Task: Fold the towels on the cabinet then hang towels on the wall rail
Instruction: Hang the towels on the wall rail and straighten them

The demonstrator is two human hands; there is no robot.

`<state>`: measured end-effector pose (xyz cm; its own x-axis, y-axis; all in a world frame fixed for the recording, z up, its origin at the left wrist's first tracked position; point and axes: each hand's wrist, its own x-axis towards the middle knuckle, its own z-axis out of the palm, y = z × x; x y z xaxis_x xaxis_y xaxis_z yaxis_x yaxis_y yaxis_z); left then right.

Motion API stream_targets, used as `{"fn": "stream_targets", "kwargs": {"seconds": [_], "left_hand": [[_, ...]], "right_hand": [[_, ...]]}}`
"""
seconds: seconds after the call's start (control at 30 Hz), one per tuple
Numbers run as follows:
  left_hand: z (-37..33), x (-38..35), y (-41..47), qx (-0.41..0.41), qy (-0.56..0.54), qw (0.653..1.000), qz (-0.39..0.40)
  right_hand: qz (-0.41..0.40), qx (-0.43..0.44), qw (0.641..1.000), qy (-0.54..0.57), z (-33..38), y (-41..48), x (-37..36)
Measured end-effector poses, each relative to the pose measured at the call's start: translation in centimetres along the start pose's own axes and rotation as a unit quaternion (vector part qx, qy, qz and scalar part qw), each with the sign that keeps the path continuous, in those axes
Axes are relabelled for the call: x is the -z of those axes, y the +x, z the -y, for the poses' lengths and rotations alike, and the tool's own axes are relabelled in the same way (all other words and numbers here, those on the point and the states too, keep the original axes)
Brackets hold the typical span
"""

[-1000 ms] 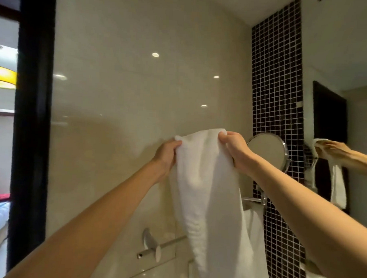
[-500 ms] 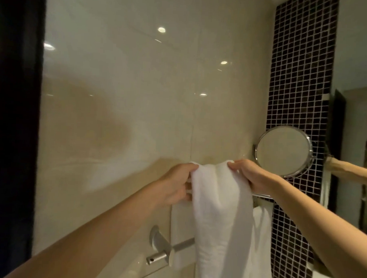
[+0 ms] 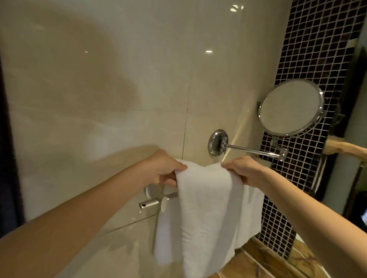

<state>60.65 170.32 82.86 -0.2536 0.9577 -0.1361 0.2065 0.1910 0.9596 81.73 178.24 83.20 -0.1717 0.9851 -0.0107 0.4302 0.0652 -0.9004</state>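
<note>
- The left hand (image 3: 166,169) is seen gripping the top left edge of a white towel (image 3: 206,213), with the thumb laid over the fold and the fingers curled beneath.
- Just below that hand, a metal rail (image 3: 152,203) is fixed to the glossy beige wall (image 3: 117,83), and its end is turned towards the camera.
- The towel is held between the two hands, just above the rail, and hangs down in front of it as a long folded strip.
- The right hand (image 3: 244,171) is closed on the towel's top right edge.
- More white cloth (image 3: 252,209) is seen behind the towel, below the right hand.
- Above and to the right of that hand, a round mirror (image 3: 291,107) is carried on a chrome arm (image 3: 251,150), in front of dark mosaic tiles (image 3: 313,39).
</note>
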Motion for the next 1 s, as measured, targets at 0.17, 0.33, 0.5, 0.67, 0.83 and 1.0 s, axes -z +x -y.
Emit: {"fn": "stream_targets", "kwargs": {"seconds": [0.17,0.33,0.5,0.67,0.83,1.0], "left_hand": [[0.2,-0.7,-0.6,-0.013,0.095,0.995,-0.012],[0.4,-1.6,-1.4,-0.115,0.303,0.945,-0.043],[1.6,-2.4,-1.4,-0.142,0.385,0.909,-0.076],[2.6,-2.7,-1.3,-0.131,0.422,0.893,-0.087],[2.7,-3.2,-1.6,-0.141,0.449,0.879,-0.08],[2.8,-4.0,-1.4,-0.172,0.455,0.872,-0.047]], "right_hand": [[-0.017,-0.014,1.0,-0.013,-1.6,0.8,-0.5],[-0.062,0.002,0.998,-0.03,-3.4,1.8,-1.4],[-0.094,0.02,0.995,-0.033,-4.7,1.8,-2.0],[-0.098,0.019,0.995,-0.002,-6.1,2.2,-2.3],[-0.102,0.015,0.995,0.012,-6.6,2.4,-2.6],[-0.109,0.01,0.994,-0.009,-6.2,3.1,-2.6]]}}
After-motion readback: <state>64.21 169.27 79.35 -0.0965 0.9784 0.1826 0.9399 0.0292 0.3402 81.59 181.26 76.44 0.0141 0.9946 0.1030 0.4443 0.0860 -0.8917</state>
